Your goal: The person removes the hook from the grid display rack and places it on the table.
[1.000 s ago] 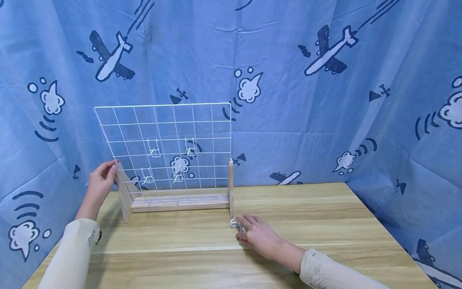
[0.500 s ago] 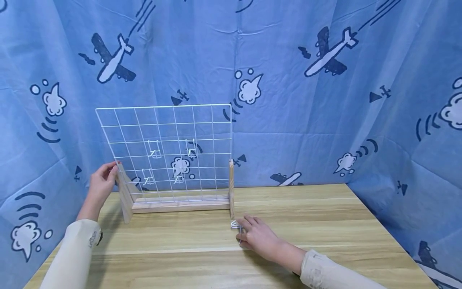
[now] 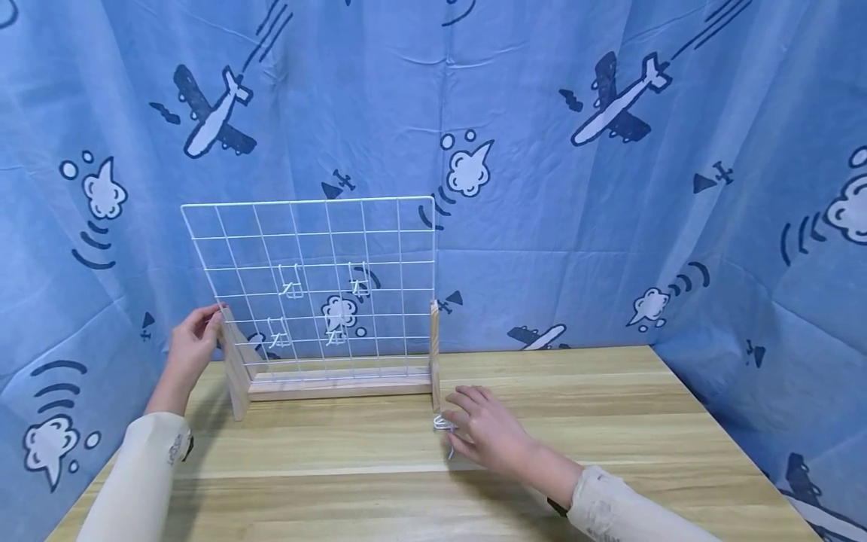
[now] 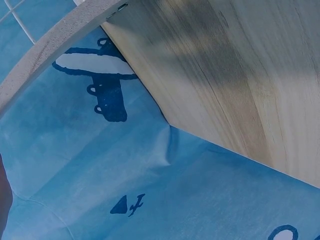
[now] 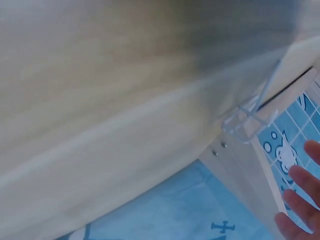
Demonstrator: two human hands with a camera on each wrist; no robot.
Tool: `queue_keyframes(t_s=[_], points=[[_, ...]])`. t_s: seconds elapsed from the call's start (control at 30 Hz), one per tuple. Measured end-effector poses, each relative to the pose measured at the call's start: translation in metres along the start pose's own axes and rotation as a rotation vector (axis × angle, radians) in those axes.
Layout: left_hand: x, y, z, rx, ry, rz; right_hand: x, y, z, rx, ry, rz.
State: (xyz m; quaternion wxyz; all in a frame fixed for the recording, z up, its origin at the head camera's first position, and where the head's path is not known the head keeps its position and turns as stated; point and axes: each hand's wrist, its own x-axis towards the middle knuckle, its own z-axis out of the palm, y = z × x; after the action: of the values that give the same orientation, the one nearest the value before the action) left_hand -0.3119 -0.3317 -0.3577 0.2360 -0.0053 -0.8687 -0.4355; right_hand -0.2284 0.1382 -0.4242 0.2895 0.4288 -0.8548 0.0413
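Note:
My left hand (image 3: 193, 342) pinches the top of the left wooden upright (image 3: 235, 369) on a white wire grid display stand (image 3: 342, 232). Several white wire hooks (image 3: 293, 289) hang on the grid's lower half. Another white wire hook (image 3: 443, 424) lies on the table in front of the right upright (image 3: 435, 354). Just over its right end hovers my right hand (image 3: 491, 433), fingers spread. In the right wrist view a gap separates my fingers (image 5: 300, 182) from that hook (image 5: 246, 124). The left wrist view shows the wooden upright (image 4: 52, 42), with only a sliver of my hand at its edge.
The stand rests on a wood-grain table (image 3: 609, 421), left of centre towards the back. A blue curtain (image 3: 542, 226) with airplane prints hangs behind the table and around its sides.
My right hand's fingers have lifted and spread away from the hook, which has stayed on the table. The left hand keeps its hold on the stand.

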Motion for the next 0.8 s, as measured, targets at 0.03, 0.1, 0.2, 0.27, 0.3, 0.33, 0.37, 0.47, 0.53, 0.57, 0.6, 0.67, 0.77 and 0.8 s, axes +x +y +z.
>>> queue_keyframes(t_s=[0.03,0.1,0.2,0.27,0.3,0.33,0.37,0.47,0.53,0.57,0.6,0.67,0.77,0.8], points=[[0.000,0.000,0.000,0.003,0.000,0.003,0.002,0.000,-0.001,0.010,0.010,0.010],[0.000,0.001,0.000,0.012,0.001,0.004,0.008,0.000,-0.003,0.042,0.045,0.027],[0.000,0.003,-0.001,0.012,-0.010,-0.014,0.017,0.001,-0.006,0.080,0.108,0.037],[0.002,-0.001,0.000,-0.009,-0.018,-0.025,0.024,0.002,-0.007,0.100,0.150,0.042],[0.003,-0.005,0.000,-0.026,-0.025,-0.032,0.028,0.003,-0.008,0.107,0.169,0.043],[0.005,-0.010,0.001,-0.046,-0.028,-0.037,0.031,0.003,-0.009,0.112,0.184,0.046],[0.009,-0.020,0.002,-0.093,-0.017,-0.040,0.035,0.004,-0.009,0.117,0.197,0.048],[0.015,-0.038,0.005,-0.152,-0.011,-0.036,0.046,0.005,-0.012,0.137,0.229,0.054],[0.015,-0.037,0.005,-0.146,-0.005,-0.035,0.054,0.004,-0.015,0.146,0.238,0.060],[0.013,-0.033,0.005,-0.139,-0.003,-0.033,0.058,0.004,-0.016,0.147,0.241,0.062],[0.010,-0.023,0.003,-0.103,-0.014,-0.034,0.062,0.004,-0.017,0.154,0.244,0.065],[0.005,-0.008,0.002,-0.055,-0.022,-0.037,0.069,0.002,-0.018,0.165,0.245,0.078],[0.002,0.000,0.001,-0.039,-0.030,-0.054,0.080,-0.001,-0.019,0.190,0.244,0.105],[0.001,0.001,0.001,-0.039,-0.032,-0.059,0.083,-0.002,-0.019,0.203,0.245,0.115]])
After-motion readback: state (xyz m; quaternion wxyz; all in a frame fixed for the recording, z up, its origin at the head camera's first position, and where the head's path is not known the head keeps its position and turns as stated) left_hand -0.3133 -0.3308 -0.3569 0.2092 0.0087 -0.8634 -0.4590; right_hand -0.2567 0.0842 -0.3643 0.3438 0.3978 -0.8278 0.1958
